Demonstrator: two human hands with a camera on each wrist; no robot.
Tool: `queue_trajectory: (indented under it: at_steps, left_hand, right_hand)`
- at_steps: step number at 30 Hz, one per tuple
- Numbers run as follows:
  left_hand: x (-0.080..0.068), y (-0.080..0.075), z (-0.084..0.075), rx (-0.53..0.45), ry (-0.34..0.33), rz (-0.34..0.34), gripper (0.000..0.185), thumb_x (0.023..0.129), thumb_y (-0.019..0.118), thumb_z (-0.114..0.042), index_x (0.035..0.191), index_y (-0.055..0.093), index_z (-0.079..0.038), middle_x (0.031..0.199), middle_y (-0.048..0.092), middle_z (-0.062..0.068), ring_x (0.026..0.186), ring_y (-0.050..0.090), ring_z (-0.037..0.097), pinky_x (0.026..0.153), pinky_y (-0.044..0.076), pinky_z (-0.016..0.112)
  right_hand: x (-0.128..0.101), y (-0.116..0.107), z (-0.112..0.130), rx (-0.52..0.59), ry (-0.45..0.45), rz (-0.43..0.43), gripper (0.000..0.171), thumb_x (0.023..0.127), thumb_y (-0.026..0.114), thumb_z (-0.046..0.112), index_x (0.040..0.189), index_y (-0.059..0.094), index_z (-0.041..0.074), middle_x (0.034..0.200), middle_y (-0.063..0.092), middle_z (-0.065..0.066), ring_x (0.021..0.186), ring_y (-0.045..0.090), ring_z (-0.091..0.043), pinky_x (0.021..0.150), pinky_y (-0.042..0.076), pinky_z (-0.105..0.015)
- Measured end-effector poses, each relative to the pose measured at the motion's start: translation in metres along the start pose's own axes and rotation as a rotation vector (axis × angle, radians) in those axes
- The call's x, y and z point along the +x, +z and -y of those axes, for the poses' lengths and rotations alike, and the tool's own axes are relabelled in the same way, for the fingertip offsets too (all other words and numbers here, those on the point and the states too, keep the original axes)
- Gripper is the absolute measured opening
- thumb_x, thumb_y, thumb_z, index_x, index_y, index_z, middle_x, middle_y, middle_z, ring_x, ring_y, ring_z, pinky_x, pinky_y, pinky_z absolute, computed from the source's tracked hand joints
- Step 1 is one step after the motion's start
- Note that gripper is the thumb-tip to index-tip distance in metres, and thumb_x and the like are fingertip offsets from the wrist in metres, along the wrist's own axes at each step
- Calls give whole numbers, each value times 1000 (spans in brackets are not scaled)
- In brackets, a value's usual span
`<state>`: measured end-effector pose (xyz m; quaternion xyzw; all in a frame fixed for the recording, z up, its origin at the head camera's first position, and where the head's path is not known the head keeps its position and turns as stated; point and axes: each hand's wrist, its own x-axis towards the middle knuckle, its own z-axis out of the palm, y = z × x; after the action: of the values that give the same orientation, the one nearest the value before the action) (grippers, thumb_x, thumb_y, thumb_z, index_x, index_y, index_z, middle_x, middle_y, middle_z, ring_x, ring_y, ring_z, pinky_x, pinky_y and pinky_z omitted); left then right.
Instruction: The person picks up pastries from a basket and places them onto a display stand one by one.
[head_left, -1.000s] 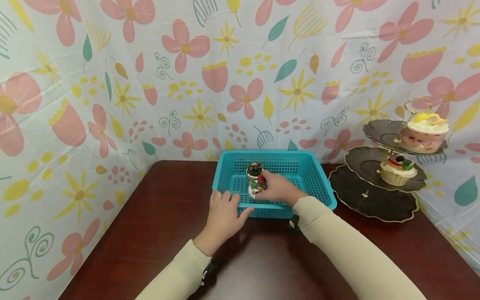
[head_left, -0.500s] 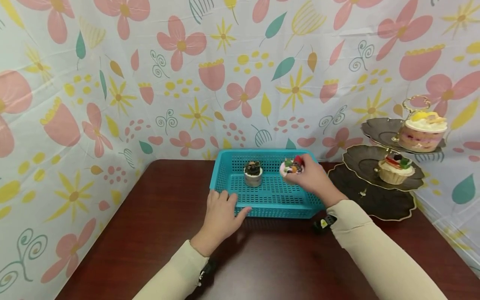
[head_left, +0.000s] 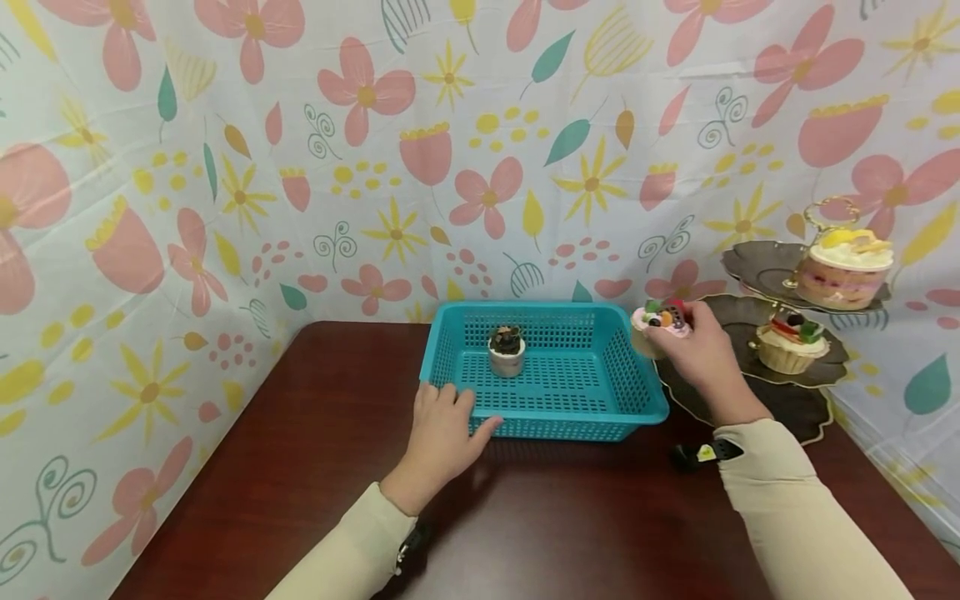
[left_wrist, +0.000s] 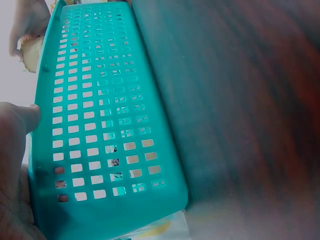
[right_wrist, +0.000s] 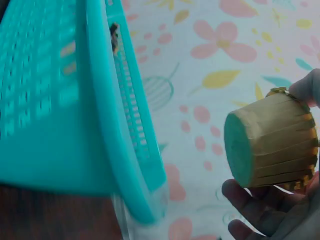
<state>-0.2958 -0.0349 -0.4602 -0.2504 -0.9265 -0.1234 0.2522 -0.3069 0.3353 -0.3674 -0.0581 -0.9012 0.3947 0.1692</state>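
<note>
The right hand (head_left: 693, 350) grips a cupcake (head_left: 660, 326) by its pleated paper cup, fingers curled round it (the wrist view shows the cup's flat base and gold-edged rim), and holds it in the air just past the right end of the teal basket (head_left: 637, 392), over the near edge of the lowest tier of the dark three-tier stand (head_left: 795, 412). The cupcake carries pink icing with small dark and red toppings. The left hand (head_left: 442, 429) rests with fingers spread and fairly straight against the basket's near left corner, thumb along its front wall. Inside the basket, toward its back left, one small dessert cup (head_left: 507, 351) with a dark top stands upright. On the stand right of the basket sit a fruit-topped cupcake (head_left: 793, 343) on the middle tier and a layered cream dessert (head_left: 846, 267) on the top tier. The basket and stand sit on the dark wooden bench (head_left: 315, 467)
</note>
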Motion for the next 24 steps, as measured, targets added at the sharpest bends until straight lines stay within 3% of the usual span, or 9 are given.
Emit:
queue_trajectory:
  at_steps: [7, 14, 19, 24]
  left_hand:
    - [-1, 0, 0, -2, 13, -27, 46, 94, 64, -56, 88, 56, -11, 85, 52, 9, 95, 47, 33, 106, 33, 63]
    - [-1, 0, 0, 0, -2, 5, 48, 96, 60, -58, 90, 56, -11, 87, 52, 8, 96, 46, 32, 108, 32, 62]
    - [-1, 1, 0, 0, 0, 0, 48, 95, 61, -57, 89, 56, -10, 87, 53, 9, 96, 47, 33, 107, 33, 62]
    - [0, 1, 0, 5, -10, 5, 48, 96, 60, -58, 90, 56, -11, 87, 53, 8, 97, 46, 32, 108, 32, 61]
  right_hand:
    - [1, -22, -19, 28, 27, -27, 77, 98, 55, 45, 145, 29, -11, 140, 39, -38, 119, 44, -49, 90, 40, -59]
    - [8, -35, -30, 88, 65, -44, 79, 99, 53, 46, 147, 30, -13, 141, 37, -38, 118, 42, -46, 85, 40, -45]
    - [10, -44, -38, 124, 118, -61, 80, 99, 51, 46, 152, 27, -10, 146, 34, -38, 123, 39, -46, 90, 40, -50]
    - [9, -52, -44, 116, 137, -118, 78, 98, 52, 44, 151, 29, -9, 144, 38, -34, 115, 43, -40, 79, 38, -31]
